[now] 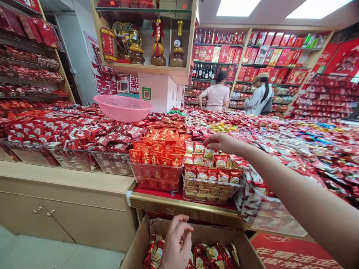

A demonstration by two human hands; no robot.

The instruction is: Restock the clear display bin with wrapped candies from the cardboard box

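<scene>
My right hand (224,143) reaches over a clear bin (211,192) of small red-and-gold durian candy packets (202,173). Its fingers stretch forward, slightly bent, with the fingertips at the top rows; no packet shows in its grasp. The packets stand in neat rows above the bin's rim. Lower down, my left hand (177,244) hovers over an open cardboard box (136,248). Its fingers are loosely curved, apart from the thumb, and nothing is visibly held. Loose durian packets (213,254) lie inside the box, partly hidden behind this hand.
Left of the durian bin stands a bin of orange-red packets (155,158). Heaps of wrapped sweets (308,149) cover the display to the right. A pink plastic basket (123,107) rests on the sweets. Two people (217,93) stand near the back shelves.
</scene>
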